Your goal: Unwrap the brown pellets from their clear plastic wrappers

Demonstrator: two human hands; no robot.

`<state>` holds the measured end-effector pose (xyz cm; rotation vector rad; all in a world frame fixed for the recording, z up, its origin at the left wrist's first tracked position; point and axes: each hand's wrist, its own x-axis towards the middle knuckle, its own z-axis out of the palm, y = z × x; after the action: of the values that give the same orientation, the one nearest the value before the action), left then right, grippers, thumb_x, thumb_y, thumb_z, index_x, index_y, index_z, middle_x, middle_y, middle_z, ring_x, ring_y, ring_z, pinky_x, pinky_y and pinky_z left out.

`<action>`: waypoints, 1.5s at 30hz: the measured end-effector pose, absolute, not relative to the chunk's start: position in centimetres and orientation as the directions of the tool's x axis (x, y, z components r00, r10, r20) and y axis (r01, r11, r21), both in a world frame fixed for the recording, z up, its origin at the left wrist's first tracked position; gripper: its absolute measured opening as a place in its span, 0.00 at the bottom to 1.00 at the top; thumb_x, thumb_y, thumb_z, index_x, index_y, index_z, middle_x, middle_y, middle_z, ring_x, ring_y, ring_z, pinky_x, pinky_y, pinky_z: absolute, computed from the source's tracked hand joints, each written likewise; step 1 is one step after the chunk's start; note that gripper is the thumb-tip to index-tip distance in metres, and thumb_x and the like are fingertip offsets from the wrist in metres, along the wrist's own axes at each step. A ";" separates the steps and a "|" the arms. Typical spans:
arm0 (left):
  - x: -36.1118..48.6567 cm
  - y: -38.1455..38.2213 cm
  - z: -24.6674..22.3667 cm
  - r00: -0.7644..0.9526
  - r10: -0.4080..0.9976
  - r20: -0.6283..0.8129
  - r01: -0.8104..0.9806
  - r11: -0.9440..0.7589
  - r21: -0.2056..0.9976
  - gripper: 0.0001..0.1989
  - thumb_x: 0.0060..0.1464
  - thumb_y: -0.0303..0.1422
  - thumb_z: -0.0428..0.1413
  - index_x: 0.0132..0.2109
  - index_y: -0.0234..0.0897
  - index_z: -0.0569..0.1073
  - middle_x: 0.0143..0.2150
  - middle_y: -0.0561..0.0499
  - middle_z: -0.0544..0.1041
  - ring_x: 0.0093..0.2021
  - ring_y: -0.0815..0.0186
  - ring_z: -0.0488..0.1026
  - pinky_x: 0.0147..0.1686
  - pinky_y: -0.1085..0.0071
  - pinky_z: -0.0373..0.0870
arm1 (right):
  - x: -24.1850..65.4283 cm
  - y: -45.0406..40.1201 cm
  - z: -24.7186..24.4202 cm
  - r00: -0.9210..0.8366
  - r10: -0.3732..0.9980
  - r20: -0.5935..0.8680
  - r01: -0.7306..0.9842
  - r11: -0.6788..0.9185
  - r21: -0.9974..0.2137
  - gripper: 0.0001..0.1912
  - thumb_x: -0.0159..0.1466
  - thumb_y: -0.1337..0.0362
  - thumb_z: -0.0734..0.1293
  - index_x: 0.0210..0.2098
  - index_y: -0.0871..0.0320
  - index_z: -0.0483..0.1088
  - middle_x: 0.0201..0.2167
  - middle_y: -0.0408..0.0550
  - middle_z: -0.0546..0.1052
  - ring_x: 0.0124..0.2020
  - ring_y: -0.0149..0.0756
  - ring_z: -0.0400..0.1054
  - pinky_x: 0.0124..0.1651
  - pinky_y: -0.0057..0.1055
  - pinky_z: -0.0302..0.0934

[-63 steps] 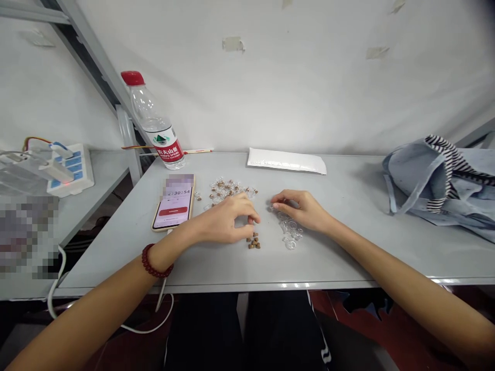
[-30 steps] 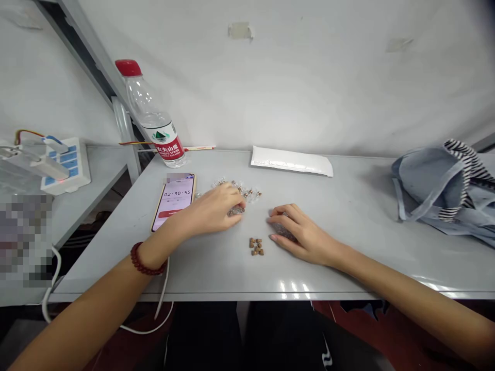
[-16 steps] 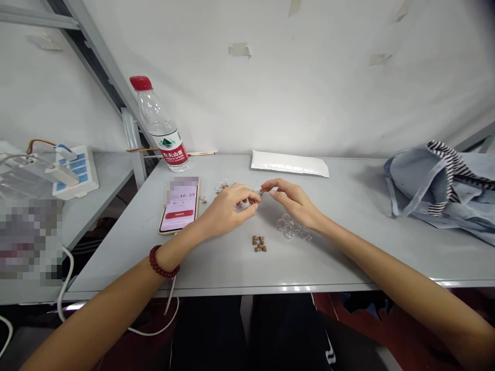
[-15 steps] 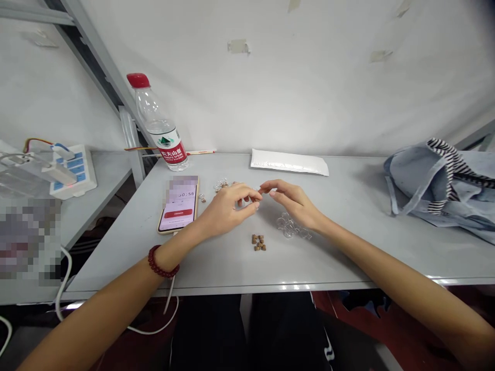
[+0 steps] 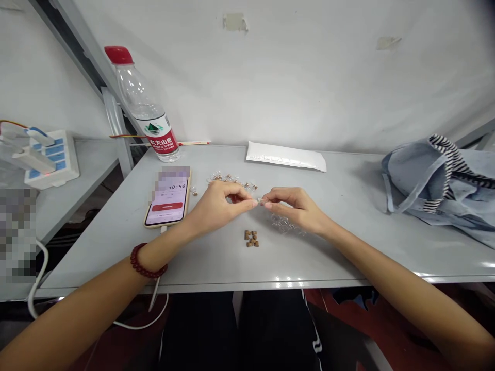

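Note:
My left hand (image 5: 224, 206) and my right hand (image 5: 296, 207) meet fingertip to fingertip above the table. Both pinch a tiny clear glass bottle (image 5: 260, 201) between thumb and fingers; a brownish bit shows at the right fingertips, too small to make out fully. Under my right hand lies a pile of clear glass bottles (image 5: 285, 224), partly covered by it. Several loose corks (image 5: 251, 238) sit in a small group nearer the table's front edge. Behind my left hand are several small bottles with corks (image 5: 226, 179), and one more corked bottle (image 5: 194, 191) lies beside the phone.
A phone (image 5: 168, 198) with a cable lies left of my left hand. Behind it stands a water bottle (image 5: 157, 129) with a red cap. A white padded pouch (image 5: 286, 156) rests along the wall. At the right is a blue cloth bag (image 5: 413, 175); a power strip (image 5: 54, 159) is far left.
My right hand has closed in on my left, and their fingertips now meet at the tiny bottle. The whole view has shifted slightly, with the bottle and phone appearing further left.

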<state>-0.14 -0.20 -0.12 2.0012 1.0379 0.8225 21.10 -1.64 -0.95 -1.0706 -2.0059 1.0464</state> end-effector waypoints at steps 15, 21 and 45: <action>-1.5 0.8 0.1 0.752 0.658 -0.028 0.462 -0.497 0.734 0.10 0.54 0.36 0.56 0.41 0.41 0.79 0.41 0.52 0.78 0.40 0.66 0.72 0.41 0.70 0.67 | 24.6 1.0 -0.6 -0.500 0.864 0.059 0.638 0.413 -0.650 0.09 0.57 0.67 0.62 0.34 0.60 0.74 0.33 0.48 0.76 0.33 0.34 0.66 0.35 0.31 0.59; -2.2 1.2 1.9 0.562 0.827 0.009 0.623 -0.430 0.653 0.10 0.54 0.37 0.53 0.38 0.41 0.79 0.39 0.52 0.79 0.36 0.66 0.72 0.36 0.71 0.65 | 25.3 1.2 -0.1 -0.595 0.800 -0.074 0.662 0.436 -0.609 0.10 0.57 0.70 0.62 0.36 0.59 0.73 0.35 0.47 0.77 0.34 0.34 0.67 0.37 0.31 0.60; -1.7 0.6 0.2 0.444 0.881 -0.160 0.826 -0.334 0.453 0.08 0.40 0.32 0.54 0.18 0.37 0.70 0.16 0.53 0.70 0.19 0.68 0.66 0.19 0.74 0.57 | 24.1 0.8 -0.6 -0.400 0.911 0.096 0.659 0.359 -0.661 0.09 0.61 0.68 0.61 0.34 0.59 0.73 0.35 0.47 0.76 0.32 0.32 0.66 0.33 0.30 0.56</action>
<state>-1.73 0.55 0.16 2.2282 1.4328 0.1563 24.09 0.79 -0.64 -1.3642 -2.1743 0.7492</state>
